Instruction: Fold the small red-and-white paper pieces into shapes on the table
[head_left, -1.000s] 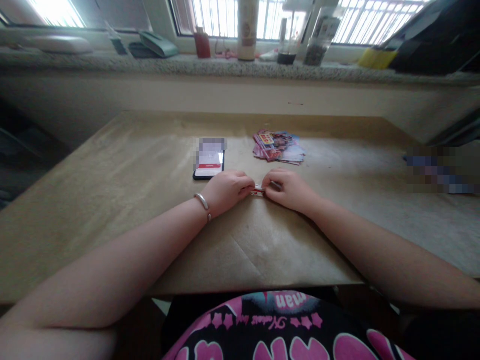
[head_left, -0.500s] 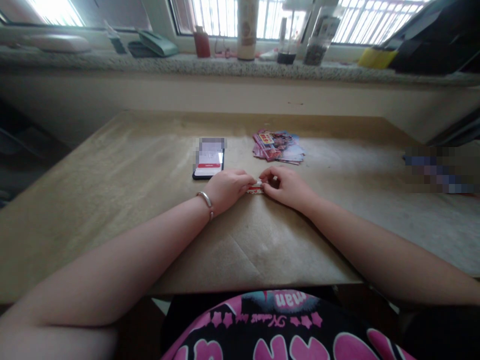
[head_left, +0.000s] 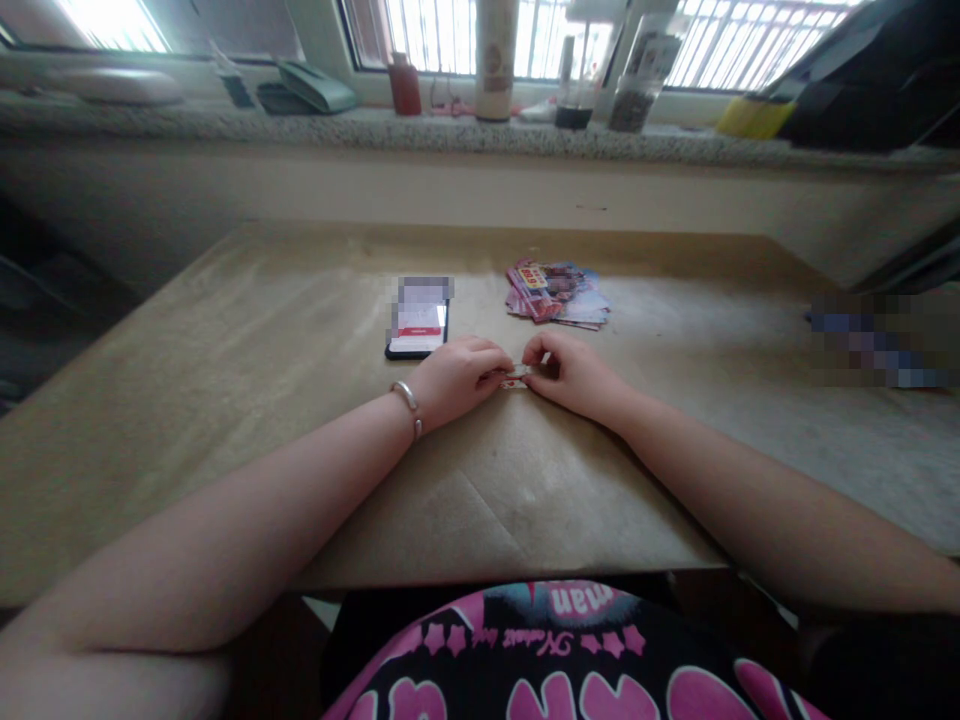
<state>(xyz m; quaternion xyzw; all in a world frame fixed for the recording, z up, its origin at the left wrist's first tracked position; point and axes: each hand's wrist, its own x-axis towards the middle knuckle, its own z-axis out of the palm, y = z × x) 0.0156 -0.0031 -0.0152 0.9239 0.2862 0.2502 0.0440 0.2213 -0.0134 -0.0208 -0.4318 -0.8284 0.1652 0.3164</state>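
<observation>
A small, flat strip, white with red marks and looking like folded paper (head_left: 514, 382), lies low on the table between my hands. The fingers of my left hand (head_left: 463, 378) are closed on its left end, and a silver bangle circles that wrist. At its right end, my right hand (head_left: 570, 372) pinches it between thumb and fingertips. Fingers cover both ends of the strip. Just beyond my left hand lies a phone (head_left: 420, 315) with a lit screen. A fanned pile of colourful printed cards (head_left: 559, 292) rests beyond my right hand.
The table (head_left: 300, 270) meets a wall below a stone windowsill (head_left: 315, 130). On the sill stand a red bottle (head_left: 405, 85), a tall pale container (head_left: 495, 60) and a yellow object (head_left: 754, 117). A blurred-out item (head_left: 877, 340) lies at the table's right edge.
My fingers have shifted slightly on the paper strip, and its white upper part sits a little differently. The phone and the card pile have not moved.
</observation>
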